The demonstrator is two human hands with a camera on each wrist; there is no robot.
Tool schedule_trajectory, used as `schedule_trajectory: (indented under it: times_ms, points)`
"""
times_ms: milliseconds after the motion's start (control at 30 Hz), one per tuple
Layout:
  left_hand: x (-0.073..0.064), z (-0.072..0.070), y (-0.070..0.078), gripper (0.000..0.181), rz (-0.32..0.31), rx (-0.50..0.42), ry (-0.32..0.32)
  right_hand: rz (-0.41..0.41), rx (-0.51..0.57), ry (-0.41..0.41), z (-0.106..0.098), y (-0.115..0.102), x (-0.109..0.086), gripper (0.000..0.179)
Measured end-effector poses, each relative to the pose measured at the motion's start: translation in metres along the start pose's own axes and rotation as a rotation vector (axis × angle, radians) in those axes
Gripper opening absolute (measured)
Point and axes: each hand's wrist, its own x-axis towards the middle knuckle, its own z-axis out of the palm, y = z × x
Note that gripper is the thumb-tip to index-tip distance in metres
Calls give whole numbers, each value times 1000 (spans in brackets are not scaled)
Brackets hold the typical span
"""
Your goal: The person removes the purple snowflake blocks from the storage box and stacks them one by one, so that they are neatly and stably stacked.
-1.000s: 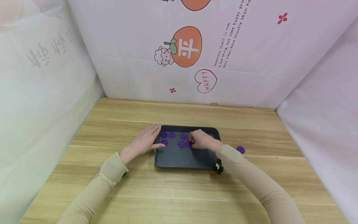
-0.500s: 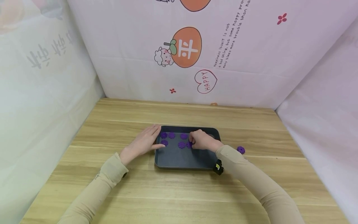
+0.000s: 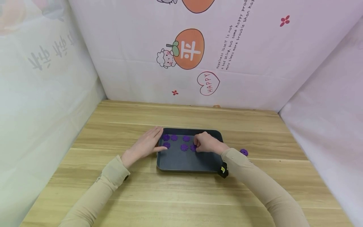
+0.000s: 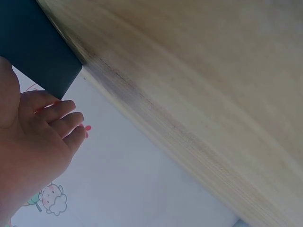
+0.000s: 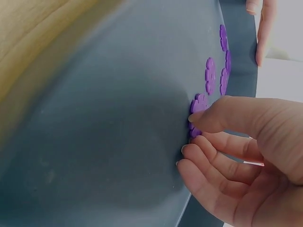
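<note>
A dark rectangular tray [image 3: 181, 162] lies on the wooden table. Several purple flower-shaped discs lie flat in it, among them one purple disc [image 3: 184, 147] near the middle and another purple disc [image 3: 186, 138] behind that. My right hand [image 3: 208, 142] reaches down into the tray. Thumb and index finger pinch a purple flower-shaped disc [image 5: 199, 103] at its edge, close over the tray floor. At the tray's left rim rests my left hand [image 3: 146, 142], fingers extended along the outside near the far corner, thumb reaching over the inside near a purple disc [image 3: 166, 145].
A loose purple disc [image 3: 244, 152] lies on the table [image 3: 181, 195] to the right of the tray. Printed white cloth [image 3: 136, 75] stands behind the table and along both sides. A black wrist device [image 3: 223, 170] overlaps the tray's near right corner.
My right hand has shifted slightly right with the pinched disc, and a gap now shows between it and the neighbouring disc. My left hand keeps its place at the rim.
</note>
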Motion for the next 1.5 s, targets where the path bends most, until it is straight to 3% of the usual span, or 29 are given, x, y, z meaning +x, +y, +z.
schedule_trajectory:
  times_ms: [500, 967, 1500]
  points:
    - [-1, -2, 2, 88, -8, -15, -10, -37, -3, 53, -12, 16, -19, 19]
    - [0, 0, 1, 89, -5, -9, -2, -3, 47, 99, -28, 39, -35, 19]
    - [0, 0, 0, 89, -5, -18, -13, 12, 26, 162, -40, 59, -57, 15]
